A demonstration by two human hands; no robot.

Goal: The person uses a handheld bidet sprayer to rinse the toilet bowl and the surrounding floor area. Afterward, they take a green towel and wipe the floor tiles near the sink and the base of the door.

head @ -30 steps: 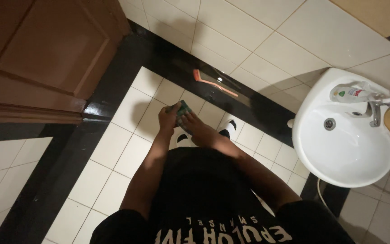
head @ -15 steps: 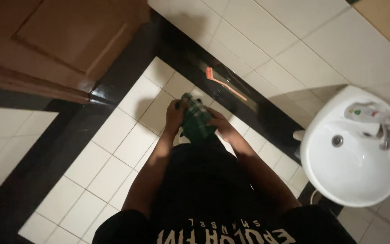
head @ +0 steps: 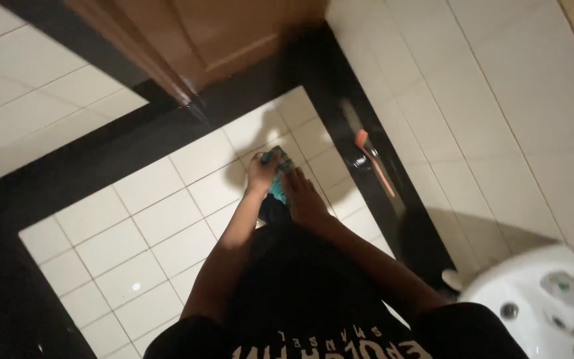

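At the far left lies the floor [head: 134,246], white tiles framed by a wide black border. Above it, at the top, stands a brown wooden door [head: 214,40], its lower edge meeting the black border.

Near the middle, the person's two arms reach forward from a black shirt [head: 313,299]. The left hand [head: 260,174] is closed around a teal object [head: 277,179], its fingers curled over the left side and top end. The object is blurred; its kind cannot be told, only that it is small, teal-green, and held out in front of the body above the white tiles. The right hand [head: 303,196] lies against the object's right side, fingers stretched forward and close together, palm down, touching or covering it. Both hands meet on the object, so it sits between them.

To the right, on the black border by the wall, lies a brush [head: 373,163] with an orange handle, well apart from the hands.

At the lower right corner is a white sink [head: 499,292]. Its basin shows a round drain, and at its right edge rest some small items, partly cut off and too blurred to name.
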